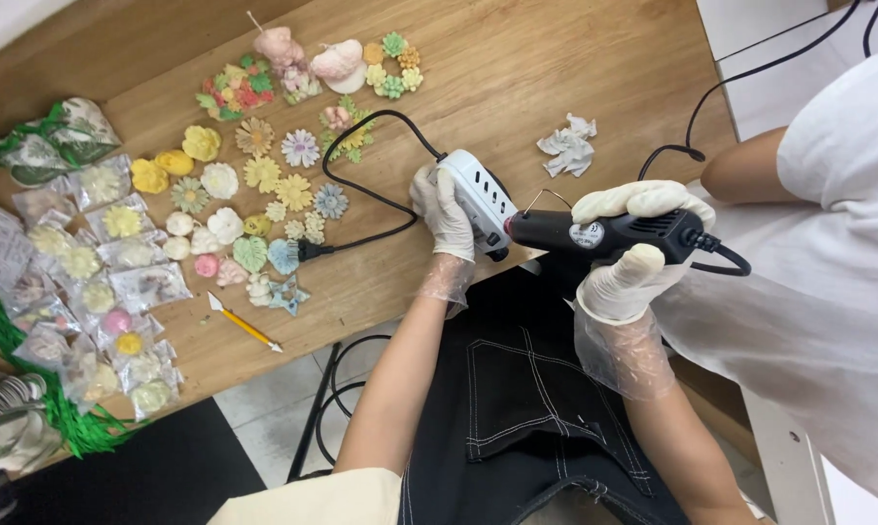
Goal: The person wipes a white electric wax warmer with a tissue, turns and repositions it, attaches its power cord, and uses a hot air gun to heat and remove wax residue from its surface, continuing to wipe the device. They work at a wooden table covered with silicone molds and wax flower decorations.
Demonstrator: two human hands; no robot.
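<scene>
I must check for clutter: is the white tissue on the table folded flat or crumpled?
Crumpled. The tissue lies on the table as an uneven wad with irregular creases and raised points, not flat layers.

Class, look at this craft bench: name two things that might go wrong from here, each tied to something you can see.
1. The right hand holds a black heat tool whose tip sits close to the left hand, gloved only in thin plastic; a burn seems possible.
2. The black cord loops among the small flowers on the table; a tug on the white tool might drag or scatter them.
</scene>
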